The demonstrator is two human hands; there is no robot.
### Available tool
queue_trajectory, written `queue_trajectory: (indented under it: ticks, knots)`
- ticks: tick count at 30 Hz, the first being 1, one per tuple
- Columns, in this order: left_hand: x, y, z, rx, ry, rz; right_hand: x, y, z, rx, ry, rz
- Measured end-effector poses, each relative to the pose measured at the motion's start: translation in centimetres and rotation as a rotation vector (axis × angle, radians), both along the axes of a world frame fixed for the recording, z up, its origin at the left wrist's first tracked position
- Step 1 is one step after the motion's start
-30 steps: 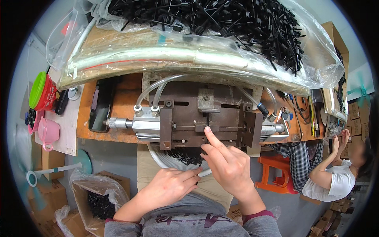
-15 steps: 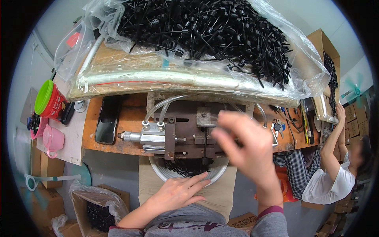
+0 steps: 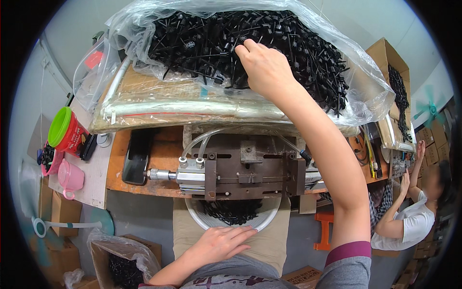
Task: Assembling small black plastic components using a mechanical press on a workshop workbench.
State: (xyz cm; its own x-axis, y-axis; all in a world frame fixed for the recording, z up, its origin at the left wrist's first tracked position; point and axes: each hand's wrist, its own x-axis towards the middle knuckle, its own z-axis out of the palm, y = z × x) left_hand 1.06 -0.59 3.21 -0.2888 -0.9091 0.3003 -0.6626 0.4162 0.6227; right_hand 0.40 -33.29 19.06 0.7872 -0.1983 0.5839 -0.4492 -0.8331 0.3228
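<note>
My right hand [image 3: 265,67] reaches over the near part of a heap of thin black plastic parts [image 3: 211,43] lying in clear plastic sheeting. Its fingers are curled together among the parts; their tips, and anything they pinch, are hidden. With fingers stretched out flat, my left hand [image 3: 219,245] rests by the near rim of a white basket [image 3: 195,214] on my lap. Black parts [image 3: 236,212] lie in that basket. Between the heap and the basket stands a metal clamping fixture [image 3: 250,180] with a silver air cylinder [image 3: 190,178] and clear hoses.
A black phone [image 3: 136,161] lies on the wooden bench, left of the fixture. Farther left stand a red bucket with a green rim [image 3: 67,132] and a pink cup [image 3: 71,176]. A co-worker [image 3: 409,216] is at the right, beside another box of black parts [image 3: 398,91].
My right hand has moved from above the fixture up to the heap. The black part that stood upright in the fixture is gone from it. My left hand stays near the basket rim.
</note>
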Motion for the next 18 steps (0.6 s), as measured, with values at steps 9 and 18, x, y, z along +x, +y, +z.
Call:
queue_trajectory:
  ticks: [9,18]
  knots:
    - [0.2,3.8,-3.7,0.025,0.045,0.112,0.9,-0.9,-2.5,0.205,0.144,0.059]
    - [-1.6,10.0,-13.0,0.085,0.089,0.401,-2.5,-1.7,-0.3,-0.016,0.378,0.061]
